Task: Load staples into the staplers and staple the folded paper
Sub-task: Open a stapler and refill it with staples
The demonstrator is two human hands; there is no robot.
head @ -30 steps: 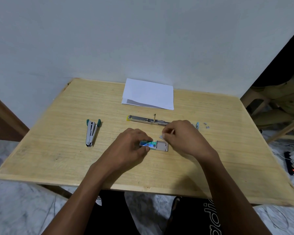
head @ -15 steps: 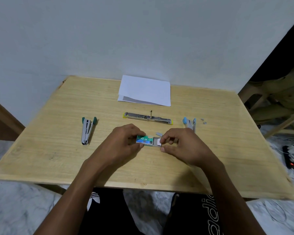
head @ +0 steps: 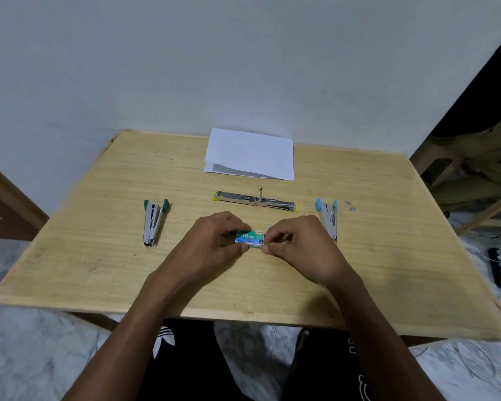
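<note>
The staple box (head: 250,237) is held at the middle of the table (head: 99,256), in front of the yellow stapler (head: 255,200), which lies opened flat. Its left end is gripped by the curled fingers of the left hand (head: 211,244), and its right end is pinched by the right hand (head: 298,244). The sleeve is best kept level while the tray is slid straight, so that no strip is spilled. The folded paper (head: 250,153) lies at the far edge

Staple box (head: 250,237) between two staplers (head: 152,222) (head: 328,217), opened stapler (head: 255,200) and paper (head: 250,153) behind.
</note>
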